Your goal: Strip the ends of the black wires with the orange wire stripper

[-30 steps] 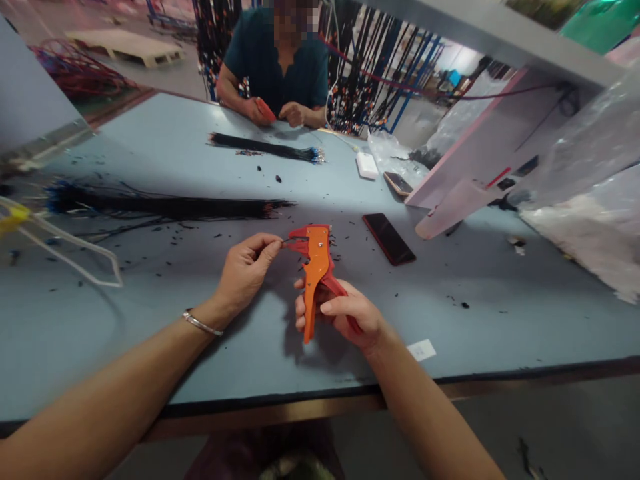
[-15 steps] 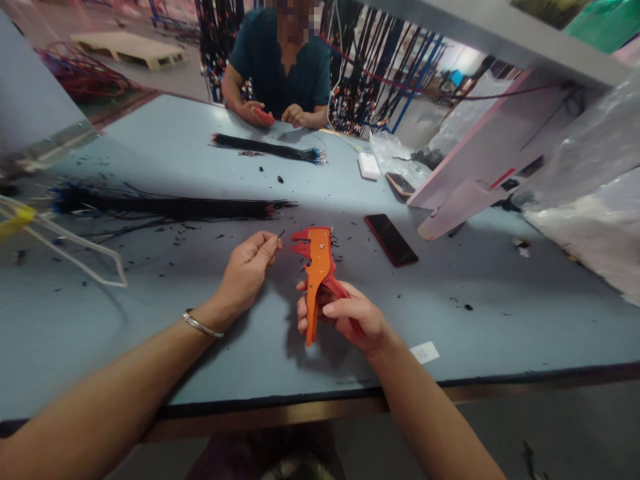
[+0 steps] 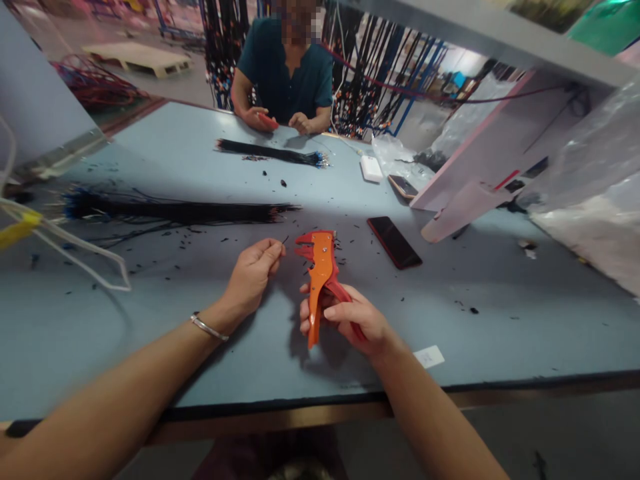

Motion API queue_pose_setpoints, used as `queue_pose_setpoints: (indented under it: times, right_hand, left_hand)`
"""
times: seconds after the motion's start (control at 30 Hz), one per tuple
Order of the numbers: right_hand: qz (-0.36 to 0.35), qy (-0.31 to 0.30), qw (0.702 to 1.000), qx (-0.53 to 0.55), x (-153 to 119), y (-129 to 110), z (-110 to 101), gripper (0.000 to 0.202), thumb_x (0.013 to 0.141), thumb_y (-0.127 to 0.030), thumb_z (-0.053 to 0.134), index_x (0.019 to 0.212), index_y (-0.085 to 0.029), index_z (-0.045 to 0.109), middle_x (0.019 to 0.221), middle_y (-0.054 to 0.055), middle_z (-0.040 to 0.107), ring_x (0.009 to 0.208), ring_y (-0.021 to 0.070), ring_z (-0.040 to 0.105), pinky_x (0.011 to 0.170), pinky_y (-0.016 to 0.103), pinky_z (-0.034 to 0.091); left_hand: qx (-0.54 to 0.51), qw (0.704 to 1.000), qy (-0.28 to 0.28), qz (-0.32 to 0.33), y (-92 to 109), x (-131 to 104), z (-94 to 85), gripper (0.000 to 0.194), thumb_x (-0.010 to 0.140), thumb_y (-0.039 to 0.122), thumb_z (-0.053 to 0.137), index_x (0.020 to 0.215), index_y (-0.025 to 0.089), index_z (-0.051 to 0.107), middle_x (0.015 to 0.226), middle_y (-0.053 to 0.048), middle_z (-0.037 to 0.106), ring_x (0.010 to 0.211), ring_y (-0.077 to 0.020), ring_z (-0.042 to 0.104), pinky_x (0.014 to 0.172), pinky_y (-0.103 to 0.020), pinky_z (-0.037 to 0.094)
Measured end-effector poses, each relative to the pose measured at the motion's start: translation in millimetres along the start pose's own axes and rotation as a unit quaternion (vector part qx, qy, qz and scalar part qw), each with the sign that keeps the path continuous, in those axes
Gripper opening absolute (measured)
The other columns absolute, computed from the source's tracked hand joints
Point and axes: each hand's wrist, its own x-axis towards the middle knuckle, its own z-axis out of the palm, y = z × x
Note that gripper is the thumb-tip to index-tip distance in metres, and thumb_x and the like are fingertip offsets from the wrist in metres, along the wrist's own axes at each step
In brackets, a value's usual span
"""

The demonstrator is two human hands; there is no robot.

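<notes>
Gripping an orange-and-red wire stripper (image 3: 321,261) in the right hand (image 3: 371,325), pinching a thin dark wire (image 3: 286,240) in the left hand (image 3: 254,272), near the tool's jaws.

No readable text, brand or number. White slip (image 3: 429,357) on table (image 3: 240,377), right of centre near front edge: faint grey print, too blurred to make out. Faint dark marks (image 3: 357,386) along table's front edge: possibly lettering, illegible.

pliers (image 3: 323,262) in right hand (image 3: 359,318), wire (image 3: 287,239) in left hand (image 3: 254,272) just left of pliers, cable bundle (image 3: 185,211) behind on table (image 3: 245,367), phone (image 3: 394,243) right of pliers, second bundle (image 3: 270,151) farther back
</notes>
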Motion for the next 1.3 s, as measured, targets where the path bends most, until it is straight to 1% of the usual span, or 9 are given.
queue_pose_setpoints:
  times: [0.27, 0.5, 0.8, 0.9, 1.07, 1.1, 1.13, 1.23, 1.3]
  right_hand:
    - [-0.003, -0.010, 1.000, 0.003, -0.4, -0.1, -0.6, 0.041, 0.069, -0.021, 0.068, 0.108, -0.013, 0.059, 0.089, 0.008, 0.069, 0.076, 0.0228, 0.070, 0.066, 0.035, 0.055]
    - [-0.020, 0.017, 0.999, -0.019, 1.7, 0.9, -1.8, 0.040, 0.069, -0.020, 0.068, 0.107, -0.013, 0.059, 0.088, 0.007, 0.070, 0.074, 0.0218, 0.070, 0.065, 0.034, 0.055]
    - [-0.065, 0.046, 0.985, -0.152, 5.3, -0.7, -4.3, 0.042, 0.072, -0.027, 0.070, 0.110, -0.016, 0.054, 0.089, 0.005, 0.066, 0.076, 0.0187, 0.066, 0.070, 0.034, 0.053]
    - [-0.106, 0.085, 0.953, -0.271, 5.3, -0.6, -0.8, 0.035, 0.075, -0.030, 0.066, 0.106, -0.018, 0.054, 0.086, 0.004, 0.064, 0.072, 0.0174, 0.062, 0.067, 0.032, 0.050]
    - [-0.199, 0.184, 0.837, -0.475, 3.1, -2.7, 7.1, 0.018, 0.075, -0.022, 0.061, 0.093, -0.020, 0.059, 0.080, 0.001, 0.063, 0.070, 0.0158, 0.056, 0.072, 0.032, 0.047]
    - [-0.202, 0.180, 0.837, -0.475, 2.5, -3.6, 7.3, 0.019, 0.074, -0.021, 0.061, 0.093, -0.020, 0.060, 0.082, 0.001, 0.063, 0.071, 0.0160, 0.056, 0.074, 0.033, 0.047]
    - [-0.193, 0.159, 0.855, -0.454, 1.8, -4.5, 6.7, 0.021, 0.074, -0.021, 0.061, 0.095, -0.019, 0.060, 0.083, 0.002, 0.064, 0.073, 0.0164, 0.057, 0.074, 0.033, 0.048]
    - [-0.104, 0.050, 0.955, -0.274, -0.3, -6.9, 1.3, 0.033, 0.075, -0.027, 0.063, 0.106, -0.016, 0.059, 0.086, 0.005, 0.066, 0.074, 0.0188, 0.063, 0.070, 0.035, 0.051]
    - [-0.065, 0.017, 0.989, -0.135, -1.7, -7.6, -2.9, 0.038, 0.075, -0.027, 0.063, 0.110, -0.014, 0.058, 0.087, 0.006, 0.067, 0.075, 0.0213, 0.067, 0.069, 0.036, 0.054]
  left_hand:
    - [0.086, 0.995, -0.008, 0.043, -4.7, 0.6, -4.9, 0.025, 0.083, 0.040, 0.059, 0.074, 0.018, 0.065, 0.049, 0.006, 0.035, 0.047, -0.0104, 0.028, 0.047, -0.025, 0.020]
    - [0.186, 0.977, -0.024, 0.106, -0.9, -0.5, -6.9, 0.025, 0.083, 0.037, 0.058, 0.071, 0.017, 0.067, 0.055, 0.005, 0.045, 0.053, -0.0103, 0.035, 0.052, -0.023, 0.029]
    - [0.220, 0.963, 0.035, 0.150, 1.2, -3.2, -6.5, 0.022, 0.080, 0.033, 0.056, 0.066, 0.018, 0.064, 0.057, 0.003, 0.052, 0.056, -0.0118, 0.041, 0.053, -0.023, 0.033]
    - [0.244, 0.956, 0.013, 0.161, 7.5, -8.3, -2.9, 0.023, 0.081, 0.033, 0.054, 0.066, 0.018, 0.063, 0.059, 0.002, 0.056, 0.057, -0.0120, 0.045, 0.054, -0.023, 0.035]
    - [0.249, 0.955, -0.007, 0.162, 8.4, -11.8, -0.5, 0.027, 0.084, 0.037, 0.052, 0.068, 0.017, 0.063, 0.060, 0.002, 0.053, 0.058, -0.0122, 0.044, 0.054, -0.023, 0.036]
    - [0.243, 0.956, -0.009, 0.162, 7.4, -11.6, -0.6, 0.028, 0.085, 0.037, 0.052, 0.070, 0.017, 0.064, 0.060, 0.002, 0.053, 0.058, -0.0122, 0.045, 0.055, -0.023, 0.036]
    - [0.234, 0.958, -0.011, 0.162, 6.4, -11.2, -0.8, 0.028, 0.086, 0.037, 0.052, 0.071, 0.017, 0.064, 0.061, 0.002, 0.053, 0.059, -0.0122, 0.045, 0.056, -0.023, 0.037]
    - [0.204, 0.966, 0.001, 0.157, 4.1, -8.6, -2.2, 0.028, 0.086, 0.038, 0.054, 0.075, 0.016, 0.067, 0.061, 0.003, 0.053, 0.059, -0.0117, 0.045, 0.056, -0.023, 0.037]
    - [0.197, 0.969, 0.021, 0.148, 3.9, -5.9, -4.2, 0.027, 0.086, 0.038, 0.056, 0.079, 0.017, 0.069, 0.058, 0.003, 0.052, 0.055, -0.0111, 0.042, 0.054, -0.023, 0.035]
